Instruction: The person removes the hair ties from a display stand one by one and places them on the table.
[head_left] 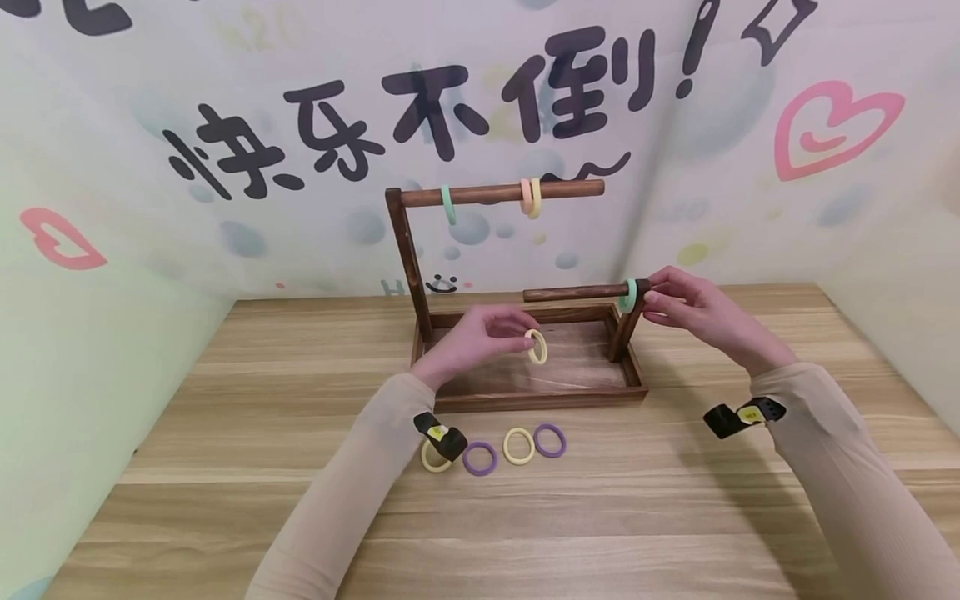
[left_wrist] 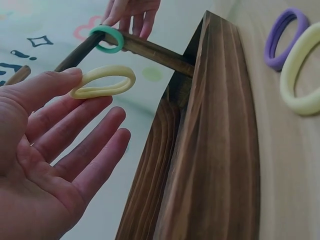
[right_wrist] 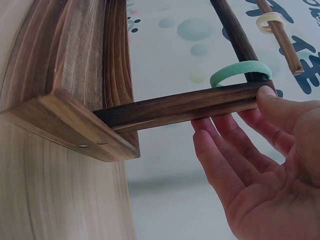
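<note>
My left hand [head_left: 483, 340] pinches a pale yellow hair tie [head_left: 544, 347] between thumb and fingers, above the tray of a dark wooden stand [head_left: 540, 401]. In the left wrist view this yellow hair tie [left_wrist: 128, 83] hangs in the air, apart from the bars. At the right, my right hand [head_left: 701, 312] grips the top of the stand's short post [right_wrist: 185, 106], thumb on one side and fingers on the other. A green hair tie [head_left: 632, 295] encircles the lower bar [head_left: 566, 293], close against that post.
On the upper bar [head_left: 483, 193] hang a green hair tie [head_left: 447, 204], a pink one [head_left: 526, 197] and a yellow one [head_left: 536, 199]. Several yellow and purple hair ties lie on the table [head_left: 600, 517] before the stand, one partly behind my left wrist camera. A printed cloth [head_left: 330, 242] stands behind.
</note>
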